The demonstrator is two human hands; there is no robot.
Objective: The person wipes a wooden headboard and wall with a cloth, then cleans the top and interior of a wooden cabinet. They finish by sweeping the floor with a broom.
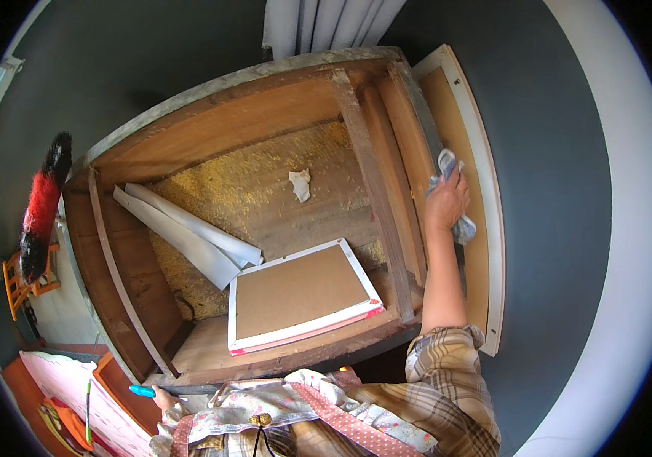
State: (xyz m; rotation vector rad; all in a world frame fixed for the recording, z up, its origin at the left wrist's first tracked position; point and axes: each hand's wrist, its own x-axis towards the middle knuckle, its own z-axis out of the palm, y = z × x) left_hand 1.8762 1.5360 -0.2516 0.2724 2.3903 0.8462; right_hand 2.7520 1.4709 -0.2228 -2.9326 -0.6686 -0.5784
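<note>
My right hand (447,205) grips a crumpled grey-and-white cloth (463,229) at the right rim of a large wooden chest (234,94). Beside that rim a white-edged framed panel (494,228) leans against the dark wall. Low on the left, my left hand (162,398) is closed around a teal handle (142,391); my apron and sleeve partly hide this hand. A white picture frame (303,294), its brown backing up, rests over the chest's near edge. Rolled white sheets (189,237) slant inside, above scattered yellow grains (212,171). A crumpled white tissue (300,184) lies on the chest's floor.
Wooden bars (369,171) cross the chest's opening. A red-and-black bristled duster (43,208) stands out at the left, near an orange chair (14,283). An orange-brown box with a pink lining (69,383) is at lower left. Pale folded fabric (326,25) hangs behind the chest.
</note>
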